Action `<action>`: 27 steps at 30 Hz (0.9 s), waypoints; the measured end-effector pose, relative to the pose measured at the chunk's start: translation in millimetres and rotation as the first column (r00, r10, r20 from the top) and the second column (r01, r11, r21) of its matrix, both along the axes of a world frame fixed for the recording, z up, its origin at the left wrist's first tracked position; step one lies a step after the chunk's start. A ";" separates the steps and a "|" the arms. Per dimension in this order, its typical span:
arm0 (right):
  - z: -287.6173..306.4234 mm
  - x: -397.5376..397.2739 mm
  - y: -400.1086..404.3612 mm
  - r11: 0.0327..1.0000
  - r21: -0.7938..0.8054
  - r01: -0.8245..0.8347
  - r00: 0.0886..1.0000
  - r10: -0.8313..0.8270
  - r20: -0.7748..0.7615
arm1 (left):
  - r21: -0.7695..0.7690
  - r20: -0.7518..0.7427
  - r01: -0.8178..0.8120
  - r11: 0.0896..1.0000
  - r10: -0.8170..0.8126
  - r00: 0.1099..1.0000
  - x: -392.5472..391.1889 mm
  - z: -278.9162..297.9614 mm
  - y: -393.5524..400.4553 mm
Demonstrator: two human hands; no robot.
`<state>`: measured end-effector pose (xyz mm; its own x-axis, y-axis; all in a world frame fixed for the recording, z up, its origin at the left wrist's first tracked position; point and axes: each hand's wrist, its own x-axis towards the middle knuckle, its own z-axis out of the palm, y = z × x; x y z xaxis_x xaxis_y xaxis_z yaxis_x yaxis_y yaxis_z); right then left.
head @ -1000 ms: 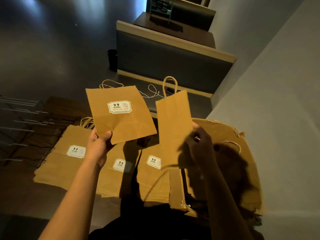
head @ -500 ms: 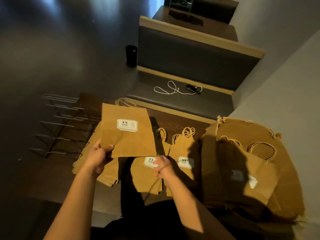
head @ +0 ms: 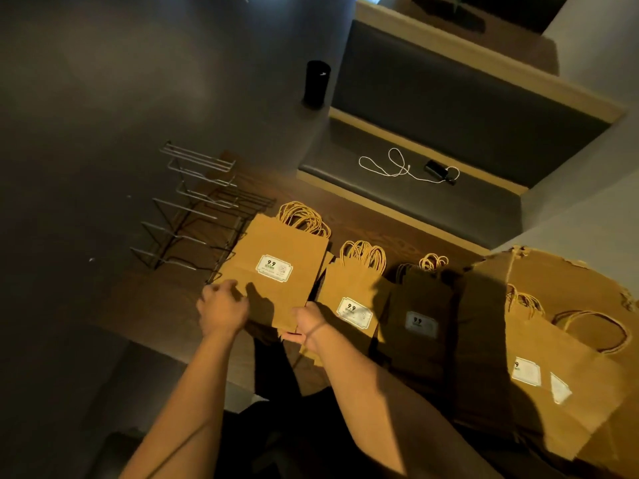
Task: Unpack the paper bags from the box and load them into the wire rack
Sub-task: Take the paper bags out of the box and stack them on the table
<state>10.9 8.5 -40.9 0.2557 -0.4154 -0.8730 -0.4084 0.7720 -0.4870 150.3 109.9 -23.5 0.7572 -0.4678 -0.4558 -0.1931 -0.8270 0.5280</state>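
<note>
Flat brown paper bags with white labels lie in stacks on the wooden table. The leftmost stack (head: 276,271) has both my hands at its near edge: my left hand (head: 223,309) rests on its lower left corner, and my right hand (head: 307,324) grips its lower right corner. Two more stacks, one lit (head: 352,305) and one in shadow (head: 420,316), lie to the right. The torn cardboard box (head: 567,281) at the right holds more bags (head: 553,371). The empty wire rack (head: 197,209) stands on the table to the left of the stacks.
Beyond the table is a padded bench seat (head: 415,198) with a white cable (head: 397,167) and a small black device (head: 437,169) on it. A black cylinder (head: 316,83) stands on the dark floor. A pale wall (head: 587,202) runs along the right.
The bag in my left hand has come down onto the leftmost stack. My right hand put its bag down and moved left to that stack's corner. The view shifted left.
</note>
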 end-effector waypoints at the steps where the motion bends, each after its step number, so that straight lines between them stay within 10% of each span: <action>1: -3.2 0.3 3.5 1.000 0.013 -0.014 1.000 0.014 -0.001 | 0.043 -0.068 0.065 0.997 -0.062 0.996 -6.6 -8.7 -0.1; 11: 32.0 -43.8 -35.0 0.975 -0.149 -0.164 0.986 0.166 0.001 | -0.131 -0.197 0.005 0.991 -0.031 0.980 -46.0 -2.0 -45.2; 19: 155.2 -166.5 -110.7 0.876 -0.475 0.084 0.965 0.047 0.258 | -0.474 -0.389 -0.205 0.856 0.006 0.921 -123.1 77.6 -115.6; 27: 130.9 -383.6 -190.9 0.686 -0.659 0.309 0.905 -0.426 -0.018 | -0.536 -0.740 -0.474 0.698 -0.119 0.662 -250.3 139.4 -181.1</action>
<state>-372.8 -182.4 90.0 -0.1530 -0.9091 -0.3874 -0.2733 0.4156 -0.8675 -100.0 -71.3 115.9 0.4581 -0.7388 -0.4943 0.5705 -0.1820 0.8009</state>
